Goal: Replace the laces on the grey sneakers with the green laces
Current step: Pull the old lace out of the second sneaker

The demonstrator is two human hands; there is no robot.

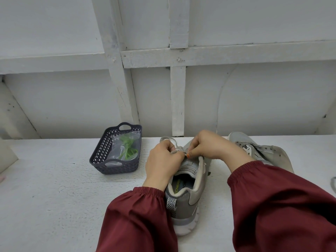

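Sleeves point(138, 215): dark red, reaching in from the near edge of the desk point(54, 197) towards the shoe.

Near sneaker point(187, 197): grey, heel towards the person and toe pointing away. It lies directly under both grips, and its tongue end sits right below the fingers.

Left grip point(163, 160): fingers curled in, pinching the old lace at the top of the shoe.

Right grip point(209, 146): touching the left one, with thumb and fingertips nipped onto the same lace at the top eyelets.

Old lace point(171, 140): pale grey. One loop sticks out just beyond the left grip, and the rest is still threaded in the shoe. To my eye it is only now being untied or pulled loose, so the unlacing of this shoe has barely begun.

Far sneaker point(261, 150): just beyond and to the right of the right grip, tipped over. Its eyelets look bare, so it seems to be unlaced already, though I can't be sure.

Grey strand point(333, 181): at the desk's right edge, well off from the right grip. It may be a pulled lace, but it is too cut off to tell.

Basket point(116, 168): dark, to the left of the left grip and apart from it.

Green laces point(127, 144): inside the basket in a clear bag point(116, 151), untouched.

Left to do: by my reckoning, stripping this shoe and then threading green laces into both.
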